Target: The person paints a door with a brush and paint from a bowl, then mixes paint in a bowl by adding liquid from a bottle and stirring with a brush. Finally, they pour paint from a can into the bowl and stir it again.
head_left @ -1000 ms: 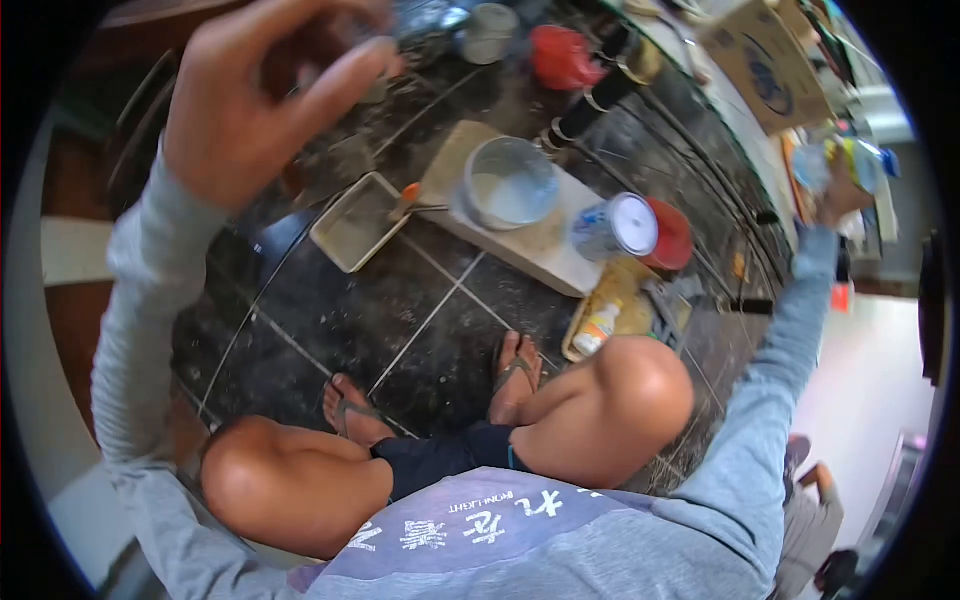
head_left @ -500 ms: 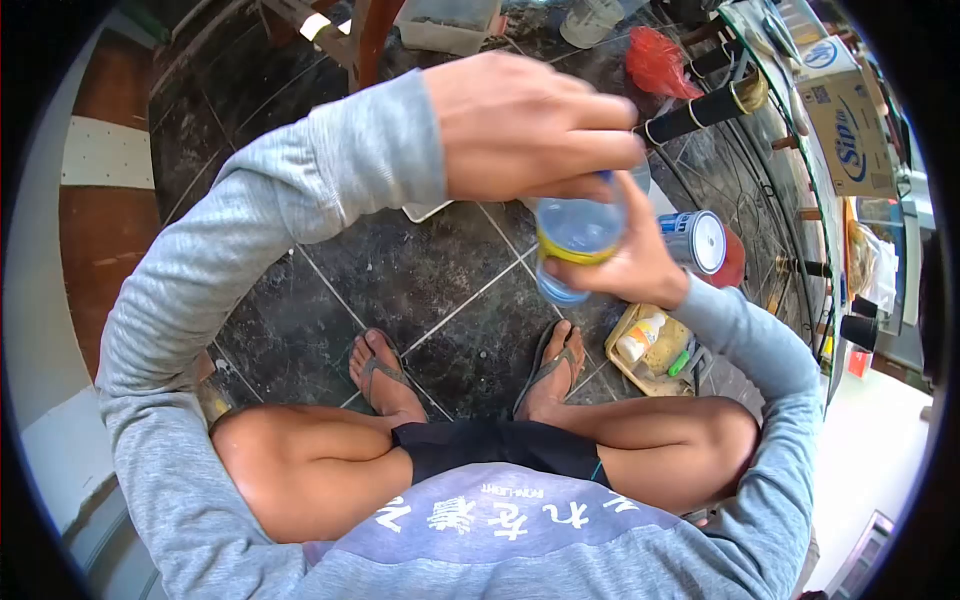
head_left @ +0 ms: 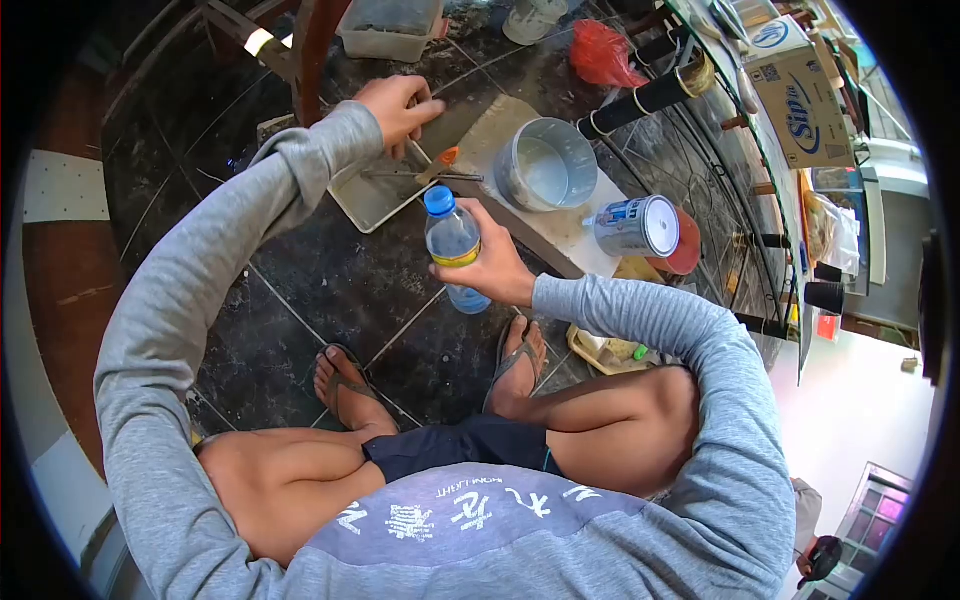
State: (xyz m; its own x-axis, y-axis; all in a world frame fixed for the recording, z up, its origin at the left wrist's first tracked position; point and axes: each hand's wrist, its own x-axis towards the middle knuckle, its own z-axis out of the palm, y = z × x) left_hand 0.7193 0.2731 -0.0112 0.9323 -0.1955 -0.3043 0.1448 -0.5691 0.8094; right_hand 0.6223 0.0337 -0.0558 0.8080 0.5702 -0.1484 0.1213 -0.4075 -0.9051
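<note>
With the left hand [head_left: 396,108] off the blue-capped bottle [head_left: 453,238], fingers loosely parted, the right hand [head_left: 497,262], wrapped around it, alone bears its weight.

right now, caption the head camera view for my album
Right hand holding a blue-capped bottle over dark floor tiles, left hand near a tray

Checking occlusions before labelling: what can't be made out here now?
Head view:
- Left hand: palm turned away; can't tell if it holds anything small.
- Bottle: label partly under the right hand; print too small.
- Red container: mostly behind the can.
- Yellowish tray: partly behind right forearm and leg.
- Second person: mostly behind right sleeve.
</note>
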